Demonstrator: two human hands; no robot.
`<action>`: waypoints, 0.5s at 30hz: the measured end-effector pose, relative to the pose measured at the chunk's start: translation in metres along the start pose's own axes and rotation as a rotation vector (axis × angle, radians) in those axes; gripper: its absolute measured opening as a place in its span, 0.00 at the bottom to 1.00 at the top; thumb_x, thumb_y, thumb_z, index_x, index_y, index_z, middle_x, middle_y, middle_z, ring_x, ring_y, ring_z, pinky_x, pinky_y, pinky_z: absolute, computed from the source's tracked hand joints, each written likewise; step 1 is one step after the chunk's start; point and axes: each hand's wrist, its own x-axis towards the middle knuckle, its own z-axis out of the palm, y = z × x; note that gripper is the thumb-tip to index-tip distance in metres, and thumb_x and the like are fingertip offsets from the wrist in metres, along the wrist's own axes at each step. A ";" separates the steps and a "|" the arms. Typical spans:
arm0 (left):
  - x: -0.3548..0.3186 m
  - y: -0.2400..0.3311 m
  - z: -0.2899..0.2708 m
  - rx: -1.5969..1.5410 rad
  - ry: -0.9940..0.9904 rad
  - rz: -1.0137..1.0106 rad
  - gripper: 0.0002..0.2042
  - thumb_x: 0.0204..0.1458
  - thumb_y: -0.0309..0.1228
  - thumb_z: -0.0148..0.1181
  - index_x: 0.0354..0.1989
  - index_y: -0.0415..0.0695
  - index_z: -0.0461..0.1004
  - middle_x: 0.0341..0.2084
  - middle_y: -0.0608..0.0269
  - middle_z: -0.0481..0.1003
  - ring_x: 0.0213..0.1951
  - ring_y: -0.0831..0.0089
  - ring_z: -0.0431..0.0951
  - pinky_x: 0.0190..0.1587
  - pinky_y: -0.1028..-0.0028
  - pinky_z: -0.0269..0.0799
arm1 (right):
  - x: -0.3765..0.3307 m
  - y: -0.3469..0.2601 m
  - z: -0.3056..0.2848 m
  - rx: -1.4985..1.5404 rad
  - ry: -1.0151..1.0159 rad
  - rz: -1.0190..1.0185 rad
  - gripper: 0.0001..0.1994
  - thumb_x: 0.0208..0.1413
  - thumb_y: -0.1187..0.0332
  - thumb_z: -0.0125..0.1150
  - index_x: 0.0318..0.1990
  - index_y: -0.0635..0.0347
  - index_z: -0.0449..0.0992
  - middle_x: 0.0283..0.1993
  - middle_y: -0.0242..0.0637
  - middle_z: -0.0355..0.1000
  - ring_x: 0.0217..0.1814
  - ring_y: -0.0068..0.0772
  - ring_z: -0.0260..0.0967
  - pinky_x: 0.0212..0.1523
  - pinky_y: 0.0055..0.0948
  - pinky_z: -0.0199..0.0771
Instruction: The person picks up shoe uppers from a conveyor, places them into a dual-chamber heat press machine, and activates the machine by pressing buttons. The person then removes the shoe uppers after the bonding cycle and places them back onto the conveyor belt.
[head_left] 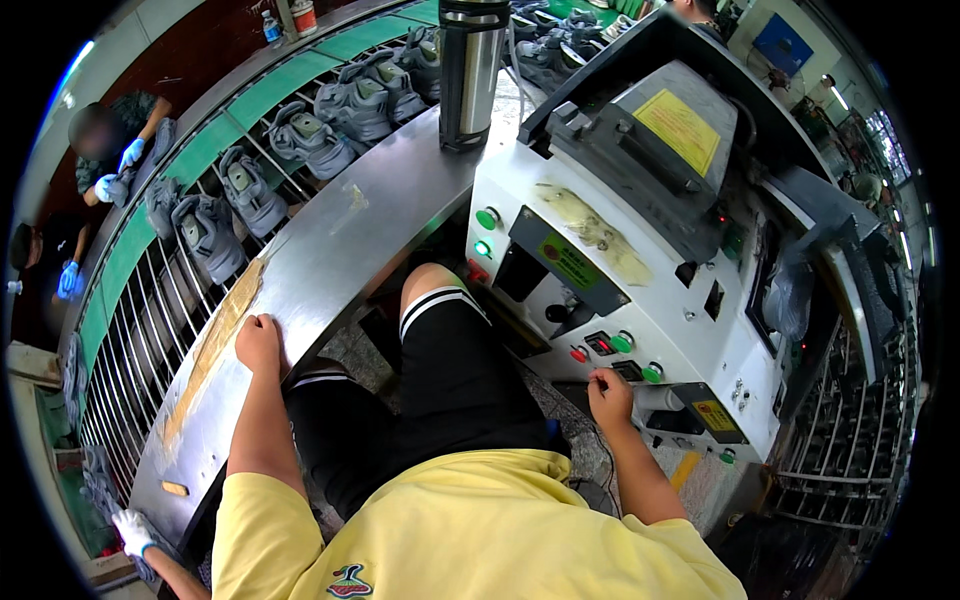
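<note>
White machine (665,315), smudged yellowish; left hand (259,343) clenched on steel bench (340,235); right hand (610,397) curled, grasp unclear.

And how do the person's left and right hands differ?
The left hand is at the metal tabletop; the right hand is near the red button on the white machine. The left hand sits higher in the picture than the right hand. Both are bare, fingers curled.
</note>
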 end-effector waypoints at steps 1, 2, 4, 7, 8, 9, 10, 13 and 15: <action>-0.001 0.002 0.001 -0.002 -0.001 -0.003 0.16 0.51 0.41 0.49 0.23 0.42 0.75 0.22 0.49 0.76 0.28 0.49 0.75 0.33 0.56 0.70 | -0.002 0.001 0.002 -0.002 -0.023 0.018 0.05 0.48 0.77 0.58 0.33 0.62 0.76 0.28 0.38 0.74 0.28 0.31 0.72 0.31 0.26 0.71; -0.002 0.002 0.001 -0.003 -0.001 -0.008 0.16 0.50 0.41 0.49 0.23 0.42 0.75 0.22 0.49 0.75 0.28 0.49 0.75 0.33 0.56 0.70 | -0.004 0.003 0.008 -0.003 -0.048 0.034 0.05 0.48 0.77 0.58 0.34 0.62 0.76 0.29 0.38 0.74 0.29 0.31 0.72 0.32 0.26 0.71; -0.002 0.003 -0.002 -0.006 0.022 -0.006 0.16 0.50 0.41 0.50 0.22 0.42 0.75 0.22 0.49 0.75 0.28 0.49 0.75 0.32 0.56 0.70 | -0.002 -0.003 0.028 0.001 -0.136 0.014 0.08 0.48 0.77 0.59 0.37 0.61 0.77 0.32 0.40 0.75 0.30 0.33 0.73 0.32 0.26 0.72; -0.004 0.002 0.000 -0.005 0.039 -0.009 0.16 0.50 0.41 0.50 0.22 0.42 0.75 0.21 0.49 0.75 0.27 0.50 0.75 0.32 0.56 0.70 | 0.017 -0.005 0.080 -0.206 -0.314 -0.033 0.19 0.51 0.68 0.58 0.53 0.57 0.70 0.47 0.45 0.73 0.48 0.45 0.71 0.49 0.39 0.71; -0.003 0.001 -0.001 -0.007 0.036 -0.014 0.16 0.50 0.41 0.50 0.22 0.42 0.75 0.21 0.49 0.75 0.27 0.50 0.75 0.32 0.56 0.70 | 0.031 -0.005 0.101 -0.284 -0.288 -0.009 0.23 0.51 0.66 0.58 0.55 0.59 0.67 0.51 0.48 0.70 0.52 0.48 0.67 0.52 0.41 0.68; -0.002 0.001 -0.002 -0.010 0.033 -0.020 0.16 0.50 0.41 0.50 0.22 0.42 0.75 0.21 0.49 0.75 0.27 0.50 0.75 0.32 0.56 0.70 | 0.048 -0.003 0.120 -0.363 -0.261 0.013 0.26 0.50 0.64 0.59 0.57 0.61 0.65 0.54 0.51 0.67 0.56 0.52 0.64 0.56 0.43 0.65; -0.002 0.001 -0.002 -0.003 0.024 -0.023 0.16 0.50 0.41 0.50 0.21 0.42 0.75 0.21 0.49 0.75 0.27 0.50 0.75 0.32 0.57 0.71 | 0.067 0.007 0.138 -0.421 -0.201 0.031 0.27 0.50 0.64 0.58 0.59 0.61 0.63 0.56 0.52 0.66 0.59 0.53 0.62 0.58 0.42 0.63; 0.001 0.003 -0.004 -0.028 0.009 -0.046 0.16 0.50 0.41 0.50 0.21 0.42 0.75 0.21 0.49 0.75 0.27 0.50 0.76 0.33 0.58 0.71 | 0.124 0.044 0.181 -0.597 -0.052 0.195 0.28 0.51 0.64 0.57 0.58 0.68 0.62 0.60 0.56 0.62 0.62 0.54 0.58 0.61 0.41 0.61; 0.004 0.006 -0.003 -0.022 -0.019 -0.076 0.16 0.50 0.41 0.50 0.20 0.42 0.76 0.21 0.50 0.75 0.27 0.51 0.76 0.33 0.58 0.71 | 0.149 0.075 0.190 -0.672 -0.059 0.374 0.26 0.51 0.64 0.57 0.56 0.71 0.64 0.60 0.57 0.61 0.63 0.54 0.58 0.62 0.41 0.61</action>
